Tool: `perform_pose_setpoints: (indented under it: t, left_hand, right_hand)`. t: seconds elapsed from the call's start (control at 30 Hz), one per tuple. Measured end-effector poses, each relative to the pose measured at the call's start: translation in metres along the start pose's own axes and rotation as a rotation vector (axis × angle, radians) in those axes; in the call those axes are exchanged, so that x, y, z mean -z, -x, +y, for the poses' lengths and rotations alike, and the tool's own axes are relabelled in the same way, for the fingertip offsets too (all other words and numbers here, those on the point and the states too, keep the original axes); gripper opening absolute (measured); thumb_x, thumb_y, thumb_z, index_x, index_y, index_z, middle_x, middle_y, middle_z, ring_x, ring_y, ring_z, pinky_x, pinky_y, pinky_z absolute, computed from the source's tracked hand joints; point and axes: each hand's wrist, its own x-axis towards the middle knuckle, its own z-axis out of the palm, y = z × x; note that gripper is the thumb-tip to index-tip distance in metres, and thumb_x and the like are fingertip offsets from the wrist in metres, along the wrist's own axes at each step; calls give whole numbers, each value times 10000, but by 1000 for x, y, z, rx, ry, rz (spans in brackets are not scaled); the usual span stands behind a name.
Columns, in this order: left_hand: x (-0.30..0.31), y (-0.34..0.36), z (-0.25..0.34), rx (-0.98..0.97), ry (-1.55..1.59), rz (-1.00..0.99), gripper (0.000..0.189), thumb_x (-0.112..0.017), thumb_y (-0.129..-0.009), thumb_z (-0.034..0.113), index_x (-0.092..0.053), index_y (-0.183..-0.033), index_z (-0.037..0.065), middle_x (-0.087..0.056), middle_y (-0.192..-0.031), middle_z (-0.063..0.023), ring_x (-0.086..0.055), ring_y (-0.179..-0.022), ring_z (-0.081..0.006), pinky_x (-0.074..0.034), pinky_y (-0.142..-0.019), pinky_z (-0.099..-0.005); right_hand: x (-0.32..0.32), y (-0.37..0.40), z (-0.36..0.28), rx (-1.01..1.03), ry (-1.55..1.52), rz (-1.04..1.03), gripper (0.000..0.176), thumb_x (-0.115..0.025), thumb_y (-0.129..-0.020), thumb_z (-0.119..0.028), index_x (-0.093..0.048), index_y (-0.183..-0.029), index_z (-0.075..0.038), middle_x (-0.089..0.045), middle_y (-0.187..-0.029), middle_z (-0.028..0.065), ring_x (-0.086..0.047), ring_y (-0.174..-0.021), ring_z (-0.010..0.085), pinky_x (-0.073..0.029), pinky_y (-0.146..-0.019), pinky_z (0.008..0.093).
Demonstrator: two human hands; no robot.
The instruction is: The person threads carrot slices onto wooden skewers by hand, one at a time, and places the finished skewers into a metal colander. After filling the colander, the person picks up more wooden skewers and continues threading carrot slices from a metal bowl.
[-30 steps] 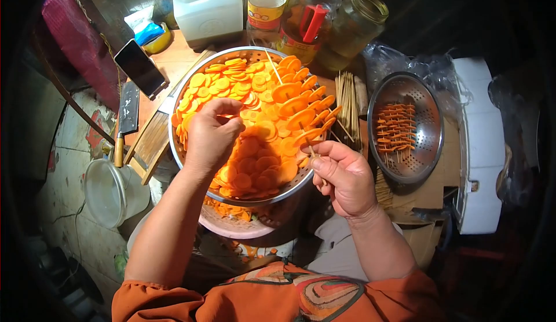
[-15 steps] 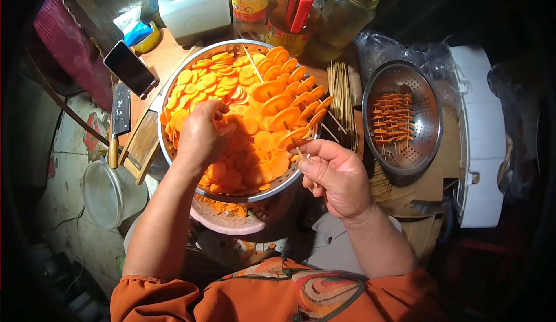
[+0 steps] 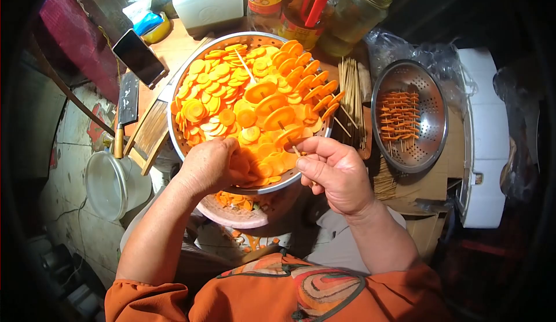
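Observation:
My right hand (image 3: 341,174) pinches the lower end of a wooden skewer (image 3: 245,67) between thumb and fingers. Several carrot slices are threaded on it, spaced apart, and its bare tip points up and away. My left hand (image 3: 209,165) reaches into the near left part of a perforated metal basin (image 3: 174,122). Its fingers are curled down among loose carrot slices (image 3: 215,81); the fingertips are partly hidden, so what they hold cannot be made out. Other filled carrot skewers (image 3: 313,79) lean along the basin's right side.
Bare skewers (image 3: 348,90) lie right of the basin. Farther right, a metal colander (image 3: 428,119) holds smaller skewers. A phone (image 3: 139,57), a cleaver (image 3: 128,99) and a wooden slicer (image 3: 152,131) are at left. A jug (image 3: 208,3) and jars (image 3: 356,18) stand behind; a pink tub (image 3: 249,220) sits below.
My left hand has moved down from above the middle of the slices to the basin's near side. My right hand keeps its pinch on the skewer. The view has shifted slightly.

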Motion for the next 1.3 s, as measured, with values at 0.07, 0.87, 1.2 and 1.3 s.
perform_pose_setpoints:
  t: [0.07, 0.87, 1.2, 1.3]
  left_hand:
    - [-1, -4, -7, 87, 118, -14, 316, -702, -674, 309, -616, -822, 43, -646, -810, -185, -634, -775, -326, -506, -693, -391]
    - [-48, -22, 26, -601, -336, 249, 291, -602, -744, 343, -658, -1004, 224, -529, -1134, -39, -415, -1189, -264, -303, -994, -514]
    - [0, -32, -24, -304, -195, 586, 220, -650, -697, 124, -661, -914, 156, -579, -967, -54, -539, -947, -259, -421, -844, -393]
    - [5, -31, -26, -238, -183, 714, 270, -659, -693, 59, -661, -958, 108, -595, -1059, -99, -542, -996, -301, -452, -843, -412]
  right_hand:
    - [-1, -1, 1, -3, 19, -10, 280, -607, -864, -148, -571, -1065, 43, -587, -734, 15, -501, -583, 30, -393, -484, 158]
    - [2, 0, 0, 30, 26, -5, 270, -606, -862, -158, -580, -1046, 38, -578, -710, -2, -504, -591, 27, -392, -492, 160]
    - [2, 3, -4, 45, 39, 6, 270, -596, -867, -153, -581, -1057, 37, -574, -700, 1, -503, -586, 29, -384, -478, 161]
    - [3, 2, -1, 52, 38, 7, 269, -599, -866, -155, -581, -1056, 34, -574, -696, 4, -500, -580, 29, -383, -478, 163]
